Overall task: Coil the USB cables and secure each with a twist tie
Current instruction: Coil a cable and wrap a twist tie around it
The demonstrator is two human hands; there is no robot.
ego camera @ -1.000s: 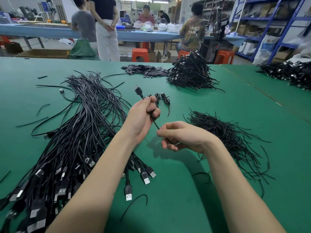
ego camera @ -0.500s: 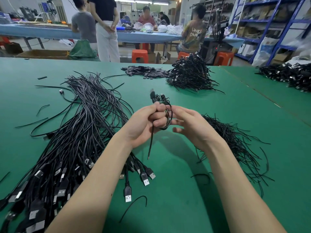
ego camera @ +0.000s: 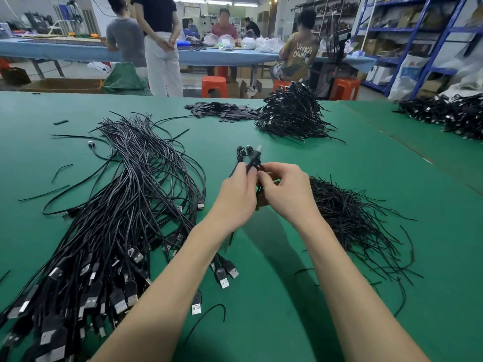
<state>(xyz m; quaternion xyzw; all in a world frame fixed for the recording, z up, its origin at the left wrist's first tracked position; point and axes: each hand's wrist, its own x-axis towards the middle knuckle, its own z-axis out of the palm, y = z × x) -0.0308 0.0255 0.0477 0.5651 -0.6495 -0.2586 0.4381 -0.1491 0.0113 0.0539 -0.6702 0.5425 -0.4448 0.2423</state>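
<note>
Black USB cable (ego camera: pixel 251 161), mostly hidden, seems coiled between left hand (ego camera: pixel 236 195) and right hand (ego camera: pixel 285 194), fingers pinching it.

Both hands (ego camera: pixel 261 189) pinching coiled USB cable (ego camera: pixel 251 160) above green table (ego camera: pixel 366 178).

A factory assembly workshop: a wide green work table (ego camera: pixel 300 322) heaped with loose black USB cables (ego camera: pixel 125 218), seated and standing workers (ego camera: pixel 300 53) at a long blue bench (ego camera: pixel 65 52), orange plastic stools (ego camera: pixel 214 86), blue metal shelving stacked with cardboard boxes (ego camera: pixel 407 30)
</note>
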